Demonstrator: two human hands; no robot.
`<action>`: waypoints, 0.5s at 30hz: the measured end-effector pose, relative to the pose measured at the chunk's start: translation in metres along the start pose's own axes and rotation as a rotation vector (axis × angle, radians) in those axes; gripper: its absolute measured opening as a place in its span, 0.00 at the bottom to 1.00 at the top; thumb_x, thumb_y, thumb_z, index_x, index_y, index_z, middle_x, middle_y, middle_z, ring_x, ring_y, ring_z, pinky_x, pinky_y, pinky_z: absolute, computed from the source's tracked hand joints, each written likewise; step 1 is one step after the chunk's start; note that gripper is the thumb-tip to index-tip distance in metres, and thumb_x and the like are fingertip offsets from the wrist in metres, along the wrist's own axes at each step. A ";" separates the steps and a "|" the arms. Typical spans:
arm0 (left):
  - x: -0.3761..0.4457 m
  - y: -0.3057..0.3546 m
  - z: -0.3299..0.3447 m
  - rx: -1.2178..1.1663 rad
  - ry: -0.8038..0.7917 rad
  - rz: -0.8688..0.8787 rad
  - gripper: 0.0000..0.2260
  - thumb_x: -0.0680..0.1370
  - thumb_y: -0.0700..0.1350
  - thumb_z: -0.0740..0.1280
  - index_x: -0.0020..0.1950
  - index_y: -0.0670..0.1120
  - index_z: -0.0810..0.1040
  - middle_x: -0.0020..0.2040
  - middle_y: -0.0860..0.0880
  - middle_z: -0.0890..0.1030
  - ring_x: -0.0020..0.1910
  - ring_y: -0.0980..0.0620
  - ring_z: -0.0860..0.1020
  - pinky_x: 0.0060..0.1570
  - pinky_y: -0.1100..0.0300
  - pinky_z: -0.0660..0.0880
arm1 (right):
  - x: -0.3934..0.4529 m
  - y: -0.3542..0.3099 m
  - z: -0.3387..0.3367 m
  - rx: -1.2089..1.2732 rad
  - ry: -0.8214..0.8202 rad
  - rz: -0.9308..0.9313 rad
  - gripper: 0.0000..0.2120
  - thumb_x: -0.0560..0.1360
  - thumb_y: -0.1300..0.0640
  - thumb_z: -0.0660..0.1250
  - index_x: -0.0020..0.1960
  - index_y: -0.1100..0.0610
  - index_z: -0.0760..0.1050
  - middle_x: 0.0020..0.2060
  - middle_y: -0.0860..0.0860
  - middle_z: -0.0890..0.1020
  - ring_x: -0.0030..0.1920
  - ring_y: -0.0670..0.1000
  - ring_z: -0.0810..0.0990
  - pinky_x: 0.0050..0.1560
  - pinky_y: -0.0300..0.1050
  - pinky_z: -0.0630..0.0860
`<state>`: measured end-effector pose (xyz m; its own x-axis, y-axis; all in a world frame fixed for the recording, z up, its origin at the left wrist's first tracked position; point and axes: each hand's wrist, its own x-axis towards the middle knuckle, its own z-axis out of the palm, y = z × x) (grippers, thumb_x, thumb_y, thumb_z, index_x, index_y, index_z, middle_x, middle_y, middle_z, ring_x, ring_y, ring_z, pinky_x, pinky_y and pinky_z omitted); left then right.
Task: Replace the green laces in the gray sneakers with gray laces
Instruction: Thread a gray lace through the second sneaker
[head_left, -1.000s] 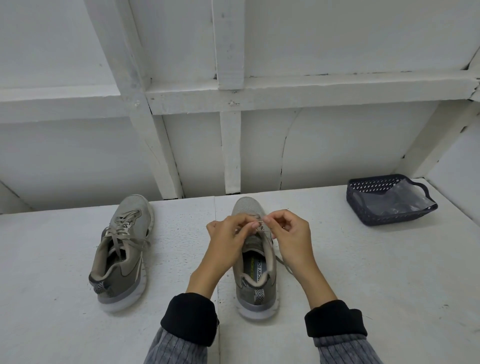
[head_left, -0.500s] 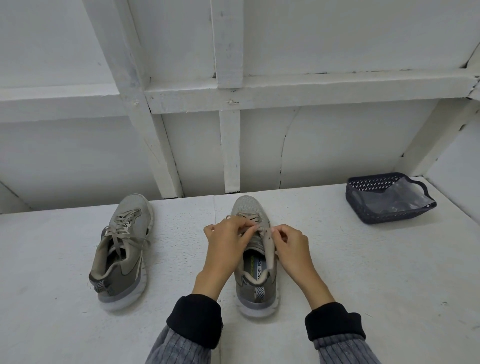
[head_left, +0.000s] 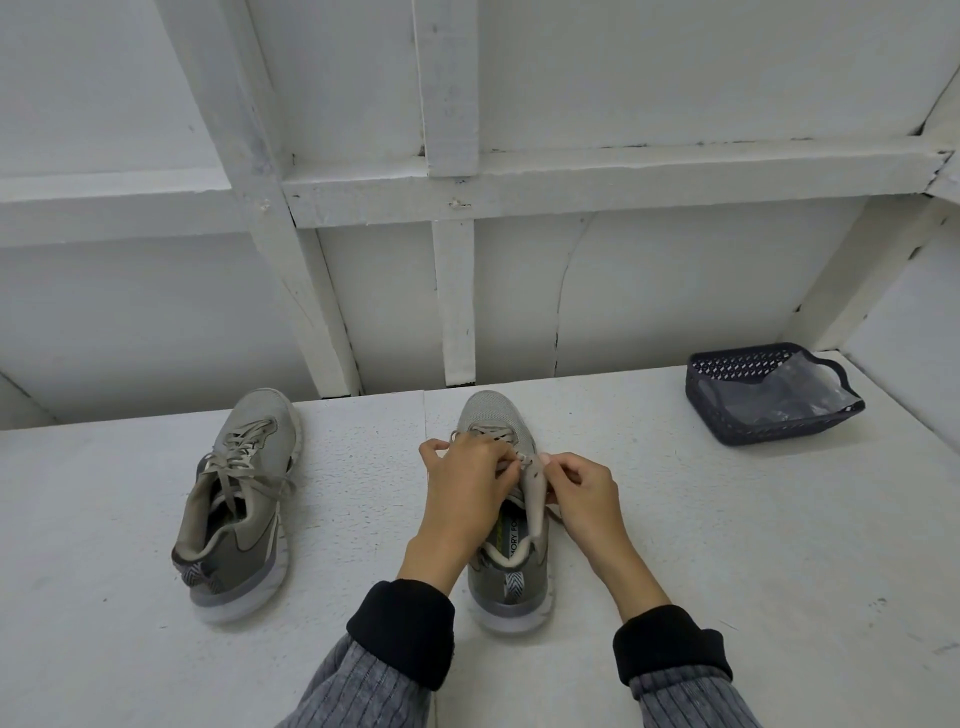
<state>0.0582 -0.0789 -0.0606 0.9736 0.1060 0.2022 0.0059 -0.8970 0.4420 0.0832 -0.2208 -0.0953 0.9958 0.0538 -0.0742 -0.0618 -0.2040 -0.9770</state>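
On the far left of the white table (head_left: 130, 519) stands the left sneaker (head_left: 236, 499), gray, toe pointing away toward the wall, heel toward the person. It is fully laced with a pale gray lace (head_left: 244, 457) that crosses up the tongue and ends in loose strands near the collar. A chevron-patterned pull tab shows at its heel.

Well apart from it, near the middle of the table, stands the right sneaker (head_left: 511, 566), also toe away. Its insole carries printed writing of which only "MORY FO" can be read; the rest is hidden by the collar and the hands. The same chevron tab sits at its heel.

The left hand (head_left: 465, 488) lies over this sneaker's lacing area, fingers curled, thumb and fingertips pinching a gray lace (head_left: 524, 460) at the eyelets. Just beside it the right hand (head_left: 584, 493) has its fingers curled as well, pinching the same lace and the upper edge of the sneaker on the right side. The two hands nearly meet above the tongue. How far the lace is threaded under the hands cannot be told. Both wrists wear black cuffs (head_left: 402, 631) over gray ribbed sleeves.

At the far right, near the table's back corner, sits a dark blue basket (head_left: 727, 421) holding a clear plastic bag (head_left: 779, 397)
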 end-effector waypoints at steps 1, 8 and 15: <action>0.001 0.001 0.000 0.018 -0.004 0.005 0.09 0.81 0.52 0.62 0.44 0.53 0.79 0.44 0.57 0.78 0.50 0.57 0.72 0.59 0.52 0.56 | 0.000 -0.001 0.000 -0.001 -0.004 -0.008 0.09 0.78 0.53 0.66 0.45 0.54 0.83 0.38 0.50 0.85 0.43 0.51 0.84 0.49 0.54 0.81; 0.000 0.007 -0.003 0.164 -0.006 0.049 0.11 0.82 0.49 0.59 0.45 0.51 0.80 0.46 0.54 0.80 0.55 0.54 0.72 0.64 0.49 0.51 | -0.004 -0.008 -0.001 -0.028 0.008 -0.065 0.09 0.78 0.54 0.67 0.41 0.53 0.83 0.34 0.47 0.84 0.37 0.44 0.81 0.39 0.39 0.78; 0.000 -0.002 -0.003 -0.184 0.016 0.004 0.07 0.79 0.48 0.66 0.44 0.49 0.81 0.42 0.55 0.80 0.46 0.55 0.73 0.50 0.56 0.66 | -0.006 -0.013 0.000 -0.032 -0.012 -0.087 0.10 0.77 0.53 0.68 0.38 0.50 0.84 0.33 0.49 0.84 0.37 0.48 0.81 0.43 0.50 0.79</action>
<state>0.0580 -0.0757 -0.0587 0.9697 0.1108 0.2180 -0.0415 -0.8041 0.5931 0.0780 -0.2180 -0.0823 0.9964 0.0840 0.0078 0.0270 -0.2297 -0.9729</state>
